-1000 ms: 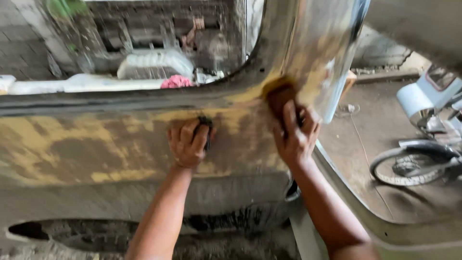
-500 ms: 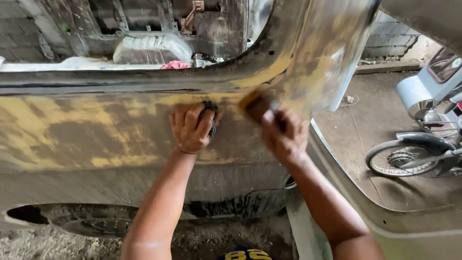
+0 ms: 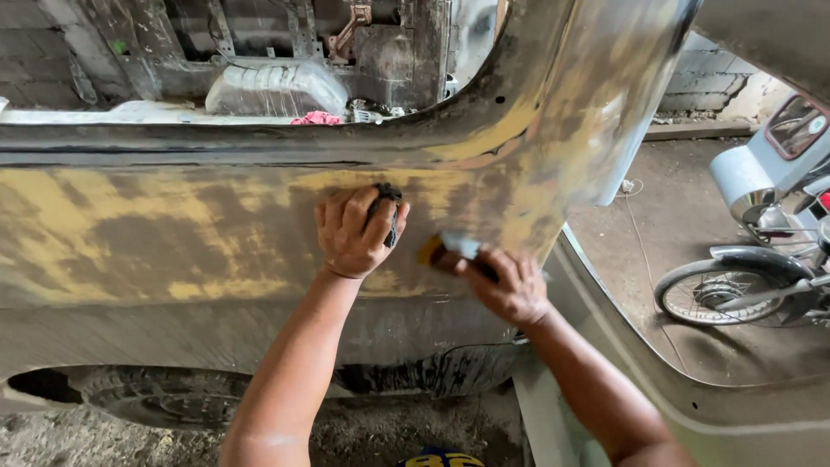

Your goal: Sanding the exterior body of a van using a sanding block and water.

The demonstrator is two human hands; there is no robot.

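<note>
While both hands are pressed against the car body panel (image 3: 173,251), you can see how rough that metal is: bare grey steel with big patchy smears of yellow filler or primer, matte and scuffed. The left hand (image 3: 353,232) is curled with its fingers closed on a dark crumpled rag (image 3: 387,207), right in the middle of the panel just under the window opening's lower edge. The right hand (image 3: 506,284) sits just beside it toward the panel's rear edge, fingers clamped over a small sanding block (image 3: 443,252) with an orange-brown side and a pale face, flat on the metal. Below the panel there's a worn black tyre (image 3: 164,398) in the wheel arch over dirt ground. Off past the panel's rear edge a motorbike (image 3: 761,251) stands on bare concrete, chrome fender and spoked wheel showing.
</note>
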